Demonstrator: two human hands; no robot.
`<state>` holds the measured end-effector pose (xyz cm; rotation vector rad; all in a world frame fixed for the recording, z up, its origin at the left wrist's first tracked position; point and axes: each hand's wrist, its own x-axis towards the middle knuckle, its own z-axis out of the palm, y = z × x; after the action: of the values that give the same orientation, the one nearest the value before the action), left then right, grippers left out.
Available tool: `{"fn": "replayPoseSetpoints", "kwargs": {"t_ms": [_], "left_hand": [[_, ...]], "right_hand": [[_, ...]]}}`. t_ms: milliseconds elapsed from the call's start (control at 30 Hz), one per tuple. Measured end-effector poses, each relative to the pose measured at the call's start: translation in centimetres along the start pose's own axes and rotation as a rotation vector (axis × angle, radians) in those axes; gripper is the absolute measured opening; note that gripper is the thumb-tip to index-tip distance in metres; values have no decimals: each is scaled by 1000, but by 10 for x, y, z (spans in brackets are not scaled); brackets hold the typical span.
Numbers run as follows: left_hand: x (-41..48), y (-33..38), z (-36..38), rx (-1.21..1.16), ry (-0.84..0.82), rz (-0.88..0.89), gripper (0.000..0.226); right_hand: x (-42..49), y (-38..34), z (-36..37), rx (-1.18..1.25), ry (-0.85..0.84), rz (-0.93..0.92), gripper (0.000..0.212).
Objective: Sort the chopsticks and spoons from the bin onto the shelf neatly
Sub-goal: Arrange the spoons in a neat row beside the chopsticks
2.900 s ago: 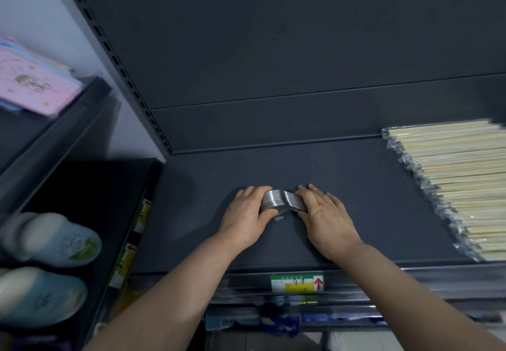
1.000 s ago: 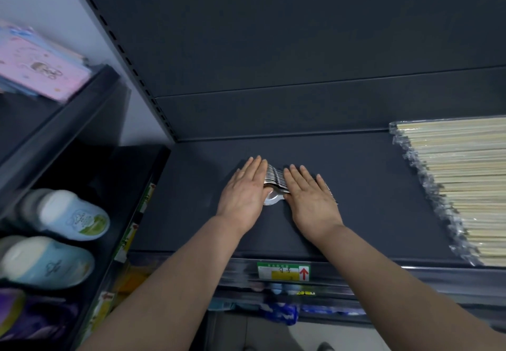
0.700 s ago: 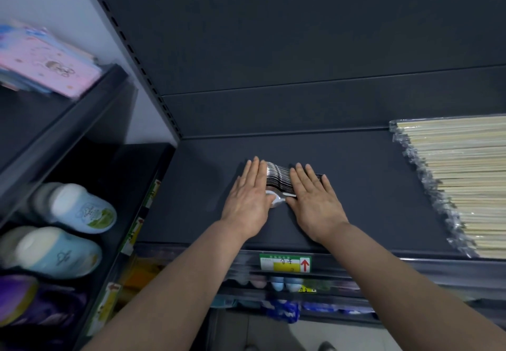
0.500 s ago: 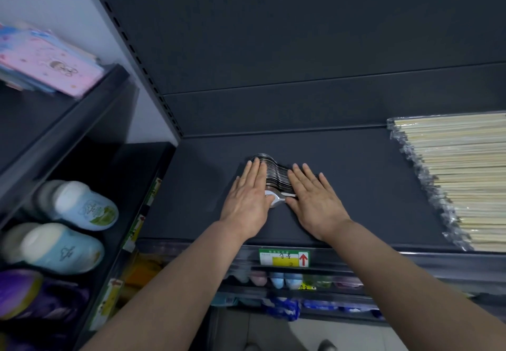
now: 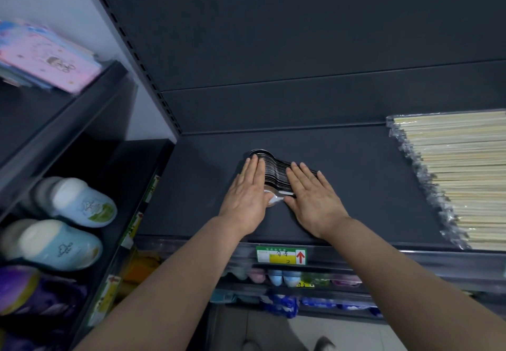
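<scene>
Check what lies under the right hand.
Handles of the fanned silver metal spoons pass beneath the open right hand; that stretch is covered, only handle tips show beyond its fingertips.

Green-and-yellow price label (image 5: 281, 254) with red arrow: just below the left hand (image 5: 246, 198) and right hand (image 5: 315, 200), between them. Two light-blue clogs (image 5: 79, 202), blurred: well left of the left hand, on a dark side rack (image 5: 68, 123). A pink printed pack (image 5: 46, 57): upper left, above the clogs.
</scene>
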<state>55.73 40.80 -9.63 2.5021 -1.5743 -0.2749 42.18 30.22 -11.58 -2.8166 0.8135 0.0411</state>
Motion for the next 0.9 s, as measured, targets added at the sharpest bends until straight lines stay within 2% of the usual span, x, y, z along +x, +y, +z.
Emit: {"fn": "replayPoseSetpoints", "kwargs": {"t_ms": [300, 900], "left_hand": [[18, 0, -3, -4, -13, -28, 73], [-1, 4, -5, -26, -63, -54, 77]], "right_hand": [[17, 9, -4, -7, -13, -6, 64], [4, 10, -10, 4, -63, -54, 66]]}}
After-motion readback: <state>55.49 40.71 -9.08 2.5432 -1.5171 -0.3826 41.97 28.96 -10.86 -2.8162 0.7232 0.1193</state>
